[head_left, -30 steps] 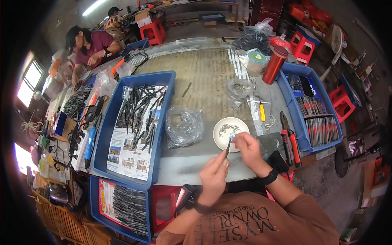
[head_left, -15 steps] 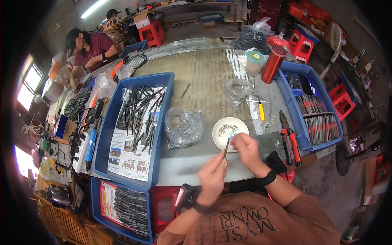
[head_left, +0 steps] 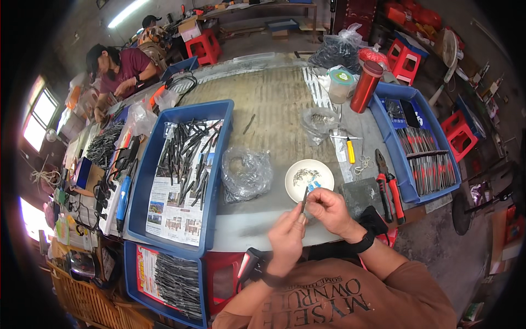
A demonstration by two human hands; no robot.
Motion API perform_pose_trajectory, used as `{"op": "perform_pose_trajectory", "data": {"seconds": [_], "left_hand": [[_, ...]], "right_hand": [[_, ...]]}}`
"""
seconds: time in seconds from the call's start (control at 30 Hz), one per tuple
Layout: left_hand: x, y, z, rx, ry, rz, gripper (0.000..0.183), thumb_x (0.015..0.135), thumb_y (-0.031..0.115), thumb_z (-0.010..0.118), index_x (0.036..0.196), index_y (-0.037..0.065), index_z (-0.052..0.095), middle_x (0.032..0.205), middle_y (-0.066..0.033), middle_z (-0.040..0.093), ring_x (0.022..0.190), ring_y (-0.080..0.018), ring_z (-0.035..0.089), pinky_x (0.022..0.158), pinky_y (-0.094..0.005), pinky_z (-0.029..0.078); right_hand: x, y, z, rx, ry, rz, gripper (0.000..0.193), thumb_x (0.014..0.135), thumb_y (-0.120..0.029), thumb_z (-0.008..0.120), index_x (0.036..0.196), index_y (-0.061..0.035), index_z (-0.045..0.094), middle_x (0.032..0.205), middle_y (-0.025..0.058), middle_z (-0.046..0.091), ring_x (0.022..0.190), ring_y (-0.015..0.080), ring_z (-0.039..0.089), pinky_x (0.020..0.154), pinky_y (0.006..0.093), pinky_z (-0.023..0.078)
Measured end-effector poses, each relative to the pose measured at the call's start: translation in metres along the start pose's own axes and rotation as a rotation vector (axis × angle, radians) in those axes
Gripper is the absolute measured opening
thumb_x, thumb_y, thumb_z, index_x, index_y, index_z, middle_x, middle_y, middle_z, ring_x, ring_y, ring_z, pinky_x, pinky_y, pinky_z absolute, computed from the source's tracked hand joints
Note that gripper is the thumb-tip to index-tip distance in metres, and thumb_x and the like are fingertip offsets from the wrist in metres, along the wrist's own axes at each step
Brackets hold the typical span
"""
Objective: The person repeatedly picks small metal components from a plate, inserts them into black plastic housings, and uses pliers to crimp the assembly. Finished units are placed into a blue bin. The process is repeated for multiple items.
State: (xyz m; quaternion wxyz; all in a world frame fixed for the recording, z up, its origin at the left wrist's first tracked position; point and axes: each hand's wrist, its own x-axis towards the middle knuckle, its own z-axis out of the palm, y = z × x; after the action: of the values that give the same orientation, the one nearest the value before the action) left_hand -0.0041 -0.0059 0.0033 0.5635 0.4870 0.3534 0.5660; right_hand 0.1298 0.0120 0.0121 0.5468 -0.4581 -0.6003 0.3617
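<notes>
My left hand (head_left: 287,236) is closed around a thin dark rod (head_left: 304,198), which points up past the fingertips. Right beside it, my right hand (head_left: 331,211) has its thumb and fingers pinched together close to the rod; anything between them is too small to make out. Just beyond both hands stands a shallow white bowl (head_left: 289,174) with several tiny metal pieces (head_left: 305,175) and some small blue bits (head_left: 314,185) in it.
Blue trays with dark rods stand left (head_left: 229,131), lower left (head_left: 129,274) and right (head_left: 383,129). Nearby lie pliers (head_left: 390,189), a yellow-handled screwdriver (head_left: 350,149), plastic bags (head_left: 246,172) and a red flask (head_left: 366,88). A person (head_left: 129,66) sits at the far left.
My right hand has drawn back from over the bowl toward my left hand and now pinches close to the rod. The blue bits in the bowl show more fully.
</notes>
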Motion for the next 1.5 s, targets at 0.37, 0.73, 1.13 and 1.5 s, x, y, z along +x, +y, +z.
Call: {"op": "perform_pose_trajectory", "data": {"seconds": [0.37, 0.73, 1.13, 1.5], "left_hand": [[-0.001, -0.005, 0.000, 0.165, -0.030, 0.114, 0.030, 0.084, -0.004, 0.054, 0.113, 0.000, 0.059, 0.080, 0.0008, 0.053, 0.060, -0.0029, 0.042, 0.049, -0.0170, 0.034], [0.003, -0.007, 0.000, 0.488, -0.053, 0.505, 0.031, 0.082, -0.007, 0.055, 0.111, 0.001, 0.060, 0.077, -0.0009, 0.054, 0.060, -0.0051, 0.044, 0.051, -0.0182, 0.037], [0.000, -0.012, 0.010, 0.401, -0.104, 0.341, 0.028, 0.081, -0.007, 0.055, 0.109, -0.002, 0.061, 0.073, -0.0031, 0.053, 0.057, -0.0068, 0.045, 0.048, -0.0204, 0.036], [-0.004, -0.013, 0.017, 0.410, -0.128, 0.362, 0.026, 0.080, -0.004, 0.058, 0.106, -0.004, 0.060, 0.066, -0.0067, 0.053, 0.056, -0.0109, 0.047, 0.050, -0.0248, 0.039]], "right_hand": [[-0.003, -0.008, 0.007, -0.290, 0.094, -0.218, 0.012, 0.082, -0.008, 0.056, 0.075, -0.0003, 0.051, 0.064, 0.0102, 0.051, 0.054, 0.0219, 0.048, 0.050, 0.0295, 0.039], [-0.009, -0.015, 0.005, -0.216, 0.104, -0.114, 0.011, 0.083, -0.008, 0.055, 0.077, 0.0004, 0.051, 0.064, 0.0107, 0.050, 0.055, 0.0210, 0.048, 0.051, 0.0301, 0.039], [-0.023, -0.013, -0.005, -0.215, 0.157, -0.092, 0.008, 0.081, -0.005, 0.057, 0.081, 0.0011, 0.051, 0.069, 0.0140, 0.052, 0.059, 0.0273, 0.051, 0.053, 0.0329, 0.041], [-0.032, -0.002, -0.008, -0.187, 0.232, -0.077, 0.012, 0.084, -0.009, 0.057, 0.080, 0.0011, 0.052, 0.064, 0.0085, 0.050, 0.057, 0.0158, 0.046, 0.051, 0.0274, 0.039]]}}
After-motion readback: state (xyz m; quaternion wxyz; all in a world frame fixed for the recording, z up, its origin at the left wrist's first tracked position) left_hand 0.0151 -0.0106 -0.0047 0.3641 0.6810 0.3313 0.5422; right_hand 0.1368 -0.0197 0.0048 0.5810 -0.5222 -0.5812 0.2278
